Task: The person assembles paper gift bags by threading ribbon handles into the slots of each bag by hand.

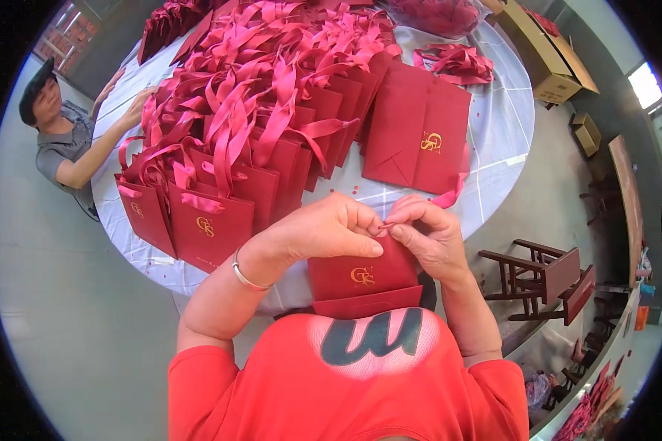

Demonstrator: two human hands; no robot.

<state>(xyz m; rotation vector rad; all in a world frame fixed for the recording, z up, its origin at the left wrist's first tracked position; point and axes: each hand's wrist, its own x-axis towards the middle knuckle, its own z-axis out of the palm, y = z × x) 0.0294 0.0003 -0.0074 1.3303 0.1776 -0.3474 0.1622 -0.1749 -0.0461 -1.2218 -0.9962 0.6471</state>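
Close to my body, a dark red paper gift bag (346, 264) with a gold emblem lies at the table's near edge. Over its top edge, my left hand (324, 229) and my right hand (432, 234) meet with fingertips pinched. A thin twist of pink-red ribbon (387, 226) shows between them, gripped by the right thumb and forefinger. The left fingers close at its other side, where the ribbon is partly hidden. Just beyond my right hand, a loose pink ribbon (452, 192) trails from a flat stack of red bags (418, 128).
Many red bags with ribbon handles (221, 165) crowd the left of the round, white-covered table (504, 128). A ribbon bundle (460, 65) and a clear plastic bag (438, 15) lie at the back. Another person (70, 136) reaches in at left. Wooden stools (544, 279) and a cardboard box (541, 55) are at right.
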